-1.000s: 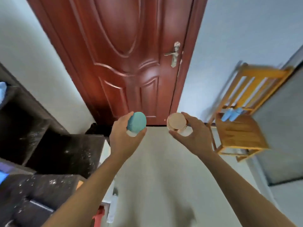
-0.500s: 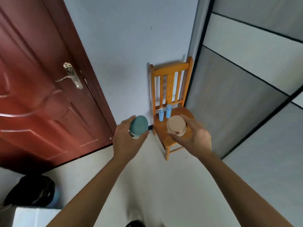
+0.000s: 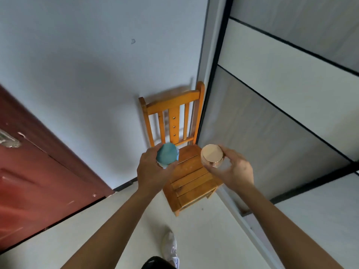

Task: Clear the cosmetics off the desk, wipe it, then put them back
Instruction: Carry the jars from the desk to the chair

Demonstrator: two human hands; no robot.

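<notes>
Clearing seems underway: our left hand point(image 3: 153, 171) grips a teal-capped jar point(image 3: 167, 156), our right hand point(image 3: 236, 171) a gold-lidded jar point(image 3: 212, 154), above the chair point(image 3: 192, 181); wiping awaits.

A wooden chair point(image 3: 191, 183) stands on the pale floor point(image 3: 204, 239), set into the corner. A white shoe point(image 3: 170, 247) rests on the floor just before it.

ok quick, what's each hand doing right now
Left hand: grips the teal-lidded jar.
Right hand: grips the gold-lidded jar.
</notes>
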